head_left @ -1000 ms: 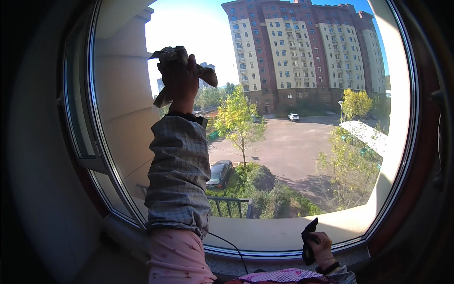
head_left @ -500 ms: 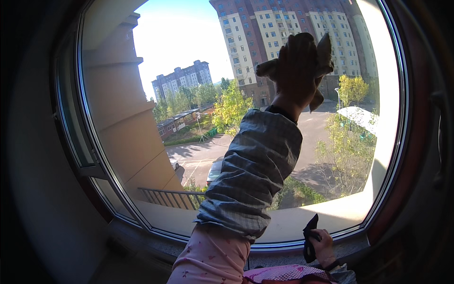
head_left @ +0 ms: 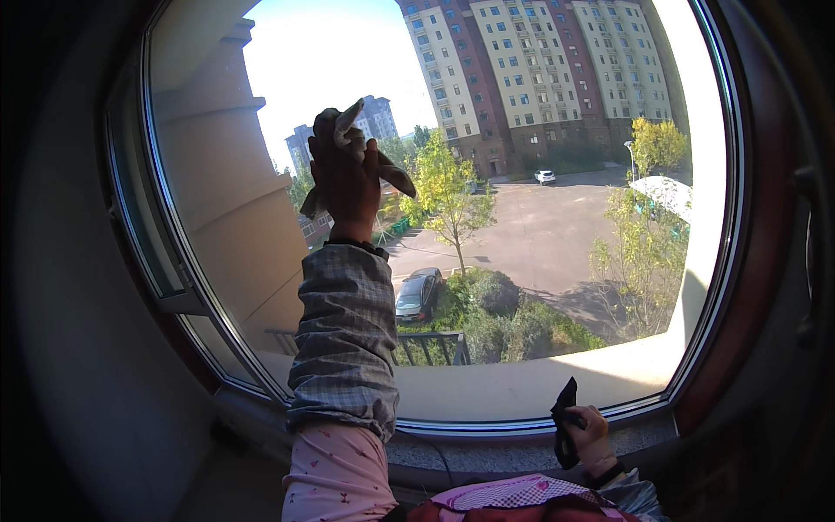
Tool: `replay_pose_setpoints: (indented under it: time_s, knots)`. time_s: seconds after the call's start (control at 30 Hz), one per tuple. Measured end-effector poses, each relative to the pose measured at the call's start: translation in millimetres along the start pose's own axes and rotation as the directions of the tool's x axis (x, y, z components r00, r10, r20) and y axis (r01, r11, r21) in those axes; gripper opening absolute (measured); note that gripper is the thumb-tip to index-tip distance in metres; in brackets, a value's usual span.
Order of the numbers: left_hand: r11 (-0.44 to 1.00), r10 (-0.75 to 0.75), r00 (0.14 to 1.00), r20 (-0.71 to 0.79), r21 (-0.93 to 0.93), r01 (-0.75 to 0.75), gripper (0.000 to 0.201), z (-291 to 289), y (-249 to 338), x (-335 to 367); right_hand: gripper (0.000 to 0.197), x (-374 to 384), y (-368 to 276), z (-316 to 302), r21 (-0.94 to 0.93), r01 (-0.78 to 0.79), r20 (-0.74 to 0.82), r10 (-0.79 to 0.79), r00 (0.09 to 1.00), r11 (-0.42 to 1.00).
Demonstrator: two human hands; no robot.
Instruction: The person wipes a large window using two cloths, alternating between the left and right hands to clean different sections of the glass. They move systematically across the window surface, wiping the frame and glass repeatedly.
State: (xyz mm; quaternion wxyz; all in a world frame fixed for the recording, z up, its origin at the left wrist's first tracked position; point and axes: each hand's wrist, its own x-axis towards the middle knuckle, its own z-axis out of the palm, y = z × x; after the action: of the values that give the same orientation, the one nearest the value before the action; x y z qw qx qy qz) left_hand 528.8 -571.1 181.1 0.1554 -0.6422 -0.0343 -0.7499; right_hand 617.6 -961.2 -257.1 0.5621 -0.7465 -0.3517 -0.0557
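Cloth (head_left: 352, 130) sits bunched under our left hand (head_left: 348, 178), pressed flat on the window glass (head_left: 539, 217) at upper left to wipe; our right hand (head_left: 590, 435) clutches a dark rag (head_left: 565, 413) at lower right.

Upper-floor flat: window (head_left: 522, 217), apartment blocks (head_left: 539, 70).

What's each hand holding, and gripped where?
Left hand: a crumpled cloth bunched under the palm against the window glass. Right hand: a dark cloth, gripped around its middle, low by the sill.
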Motion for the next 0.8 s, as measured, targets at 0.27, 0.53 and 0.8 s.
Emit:
replay_pose_setpoints:
  time_s: [0.27,0.53,0.8]
  knots:
    - [0.990,0.142,0.978,0.154,-0.016,-0.141,0.050,43,91,-104,0.024,-8,-13,3,0.047,-0.067,-0.083,0.071,0.994,0.997]
    - [0.806,0.588,0.634,0.502,-0.429,-0.408,0.085,19,213,-218,0.026,-18,-20,-2,-0.044,-0.087,-0.101,0.082,0.991,0.995]
    - [0.990,0.139,0.964,0.226,-0.068,-0.126,0.062,23,74,-81,0.023,-2,-43,12,0.022,-0.137,-0.158,0.139,0.978,0.990]
